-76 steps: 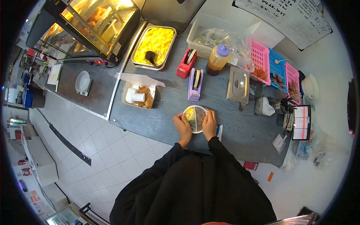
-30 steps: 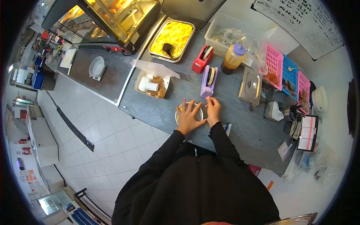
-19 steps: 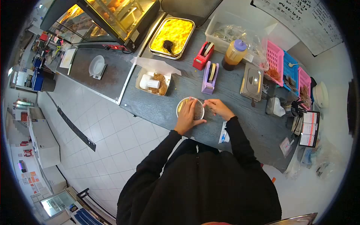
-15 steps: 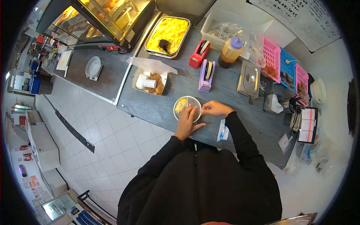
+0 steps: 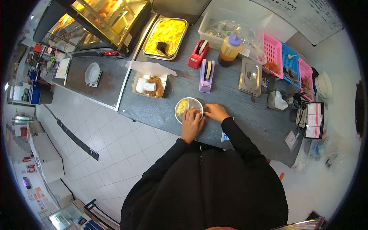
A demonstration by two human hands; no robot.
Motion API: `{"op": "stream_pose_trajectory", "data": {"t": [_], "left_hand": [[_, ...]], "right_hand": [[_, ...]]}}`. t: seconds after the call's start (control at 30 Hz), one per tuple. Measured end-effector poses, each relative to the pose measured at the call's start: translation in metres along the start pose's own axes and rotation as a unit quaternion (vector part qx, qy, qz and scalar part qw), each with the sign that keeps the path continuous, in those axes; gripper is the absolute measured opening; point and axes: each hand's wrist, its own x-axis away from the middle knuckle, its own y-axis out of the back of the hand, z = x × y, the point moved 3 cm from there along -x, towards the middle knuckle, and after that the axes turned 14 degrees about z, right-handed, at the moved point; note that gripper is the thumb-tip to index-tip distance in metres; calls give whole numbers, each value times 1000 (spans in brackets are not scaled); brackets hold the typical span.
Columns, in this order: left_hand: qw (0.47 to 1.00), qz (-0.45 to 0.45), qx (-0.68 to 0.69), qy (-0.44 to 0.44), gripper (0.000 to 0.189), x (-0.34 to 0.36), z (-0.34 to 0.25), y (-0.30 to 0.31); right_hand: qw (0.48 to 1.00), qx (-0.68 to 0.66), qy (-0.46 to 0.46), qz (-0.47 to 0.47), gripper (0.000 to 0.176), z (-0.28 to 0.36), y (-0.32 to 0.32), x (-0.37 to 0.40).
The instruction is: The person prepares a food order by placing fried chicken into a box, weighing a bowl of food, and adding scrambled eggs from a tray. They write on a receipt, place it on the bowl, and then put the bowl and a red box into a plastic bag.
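Note:
A round white bowl [image 5: 177,115] with a clear cover stands near the counter's front edge, yellow food showing at its left side. Across its top lie the fingers of my left hand [image 5: 192,123], stretched out, with the thumb close beside them. At the bowl's right rim, my right hand [image 5: 217,112] has its fingertips pinched together; what is between them, if anything, is hidden. A blue-and-white packet [image 5: 224,136] lies under my right forearm, partly covered. Behind the bowl is an open takeaway box [image 5: 163,90] with browned pieces, a white tub and a labelled container.
A purple tape dispenser [image 5: 206,85] and a red one [image 5: 196,58] stand behind the bowl. Further back are a tray of yellow food [image 5: 163,36], a sauce bottle [image 5: 229,51], a lidded steel container [image 5: 250,76] and a pink basket [image 5: 273,53]. A heated display cabinet [image 5: 115,27] stands back left.
My left thumb has drawn in toward its fingers. The right hand stays at the bowl's rim, and its forearm now covers more of the packet. The whole view has shifted slightly.

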Motion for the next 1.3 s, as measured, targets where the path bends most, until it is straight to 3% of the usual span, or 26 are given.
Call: {"op": "stream_pose_trajectory", "data": {"t": [0.1, 0.2, 0.23, 0.33, 0.57, 0.7, 0.8, 0.87, 0.9, 0.97, 1.0, 1.07, 1.2, 1.3], "left_hand": [[999, -14, -30, 26, 22, -10, -7, -5], [997, 15, -52, 60, 24, -21, -13, -7], [997, 1, -52, 63, 28, -23, -13, -11], [994, 17, -80, 72, 28, -26, -15, -15], [999, -14, -27, 43, 36, -19, -8, -16], [995, 24, -85, 45, 38, -21, -11, -16], [996, 27, -71, 46, 37, -19, -16, -11], [999, 5, -29, 32, 33, -20, -16, -2], [996, -12, 74, 46, 31, -19, -12, 2], [958, -43, 276, 72, 28, -13, -2, 7], [956, -79, 268, 85, 26, -7, 1, 13], [950, -149, 252, 111, 23, 6, 4, 26], [976, -86, 173, 96, 31, 23, 3, 26], [983, -53, 134, 112, 35, 30, 8, 21]], "right_hand": [[993, -18, -54, -100, 28, -5, 13, 42], [976, 74, -85, -187, 33, -16, 18, 90], [981, 47, -121, -147, 38, -18, 17, 101], [978, 80, -119, -153, 39, -24, 7, 115], [976, 80, -81, -184, 19, -55, 8, 109], [948, 134, -20, -288, 19, -43, 41, 107], [928, 76, 3, -366, 16, -31, 64, 107], [906, -151, -9, -396, 13, -13, 75, 104], [876, -263, -15, -404, 11, -5, 75, 97], [836, -398, 49, -375, 11, 10, 66, 80], [808, -463, 79, -357, 11, 19, 58, 72], [806, -508, 74, -293, 10, 39, 29, 54], [813, -518, 28, -265, 10, 56, -43, 23], [828, -501, 40, -249, 13, 64, -50, 17]]}}
